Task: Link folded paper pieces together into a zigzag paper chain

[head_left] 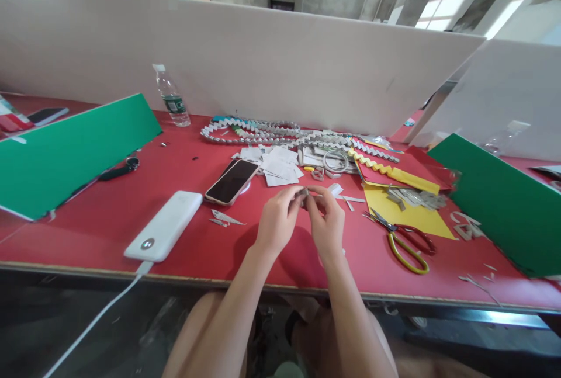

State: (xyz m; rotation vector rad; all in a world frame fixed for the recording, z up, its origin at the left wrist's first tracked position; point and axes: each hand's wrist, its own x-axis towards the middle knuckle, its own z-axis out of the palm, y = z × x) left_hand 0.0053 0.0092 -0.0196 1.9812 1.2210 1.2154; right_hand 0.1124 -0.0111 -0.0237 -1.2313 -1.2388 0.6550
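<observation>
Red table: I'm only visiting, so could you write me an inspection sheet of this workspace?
Surface: red table, bare in parts, with paper scraps.
Job's things: a small piece, its details hidden by fingers.
Clutter: zigzag chains, paper slips, phone, power bank, scissors, bottle.
Grip: left hand and right hand pinch the piece together.
Cables: white cable from the power bank, hanging past the table's edge.
Surroundings: pale partition behind; green boards at both sides.

Center: two hands [277,219] [328,223], one small grey piece [303,193]. Two phones [234,182] [47,115], mid-frame and far left. Two clear bottles [172,97] [511,134], upper left and right side (second partly hidden). Two green boards [79,159] [504,203], left and right. Scissors [392,228], one pair, lower right. One power bank [170,223], lower left.
</observation>
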